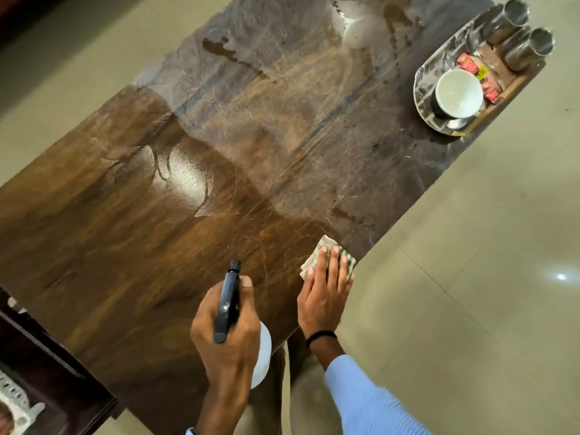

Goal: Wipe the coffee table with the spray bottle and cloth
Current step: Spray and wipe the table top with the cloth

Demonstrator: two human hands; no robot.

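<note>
The dark wooden coffee table (157, 252) fills the middle of the head view, with wet streaks and smears across its far half. My left hand (226, 328) grips a spray bottle (228, 301) with a black trigger head and a white body, nozzle pointing away over the table. My right hand (326, 290) lies flat, fingers straight, pressing a folded pale checked cloth (323, 246) onto the table's near right edge.
A shiny tray (423, 83) at the far right corner carries a white cup (459, 93), two steel tumblers (514, 17) and red sachets (470, 65). Tiled floor (486, 277) surrounds the table. Dark furniture (40, 365) stands at the lower left.
</note>
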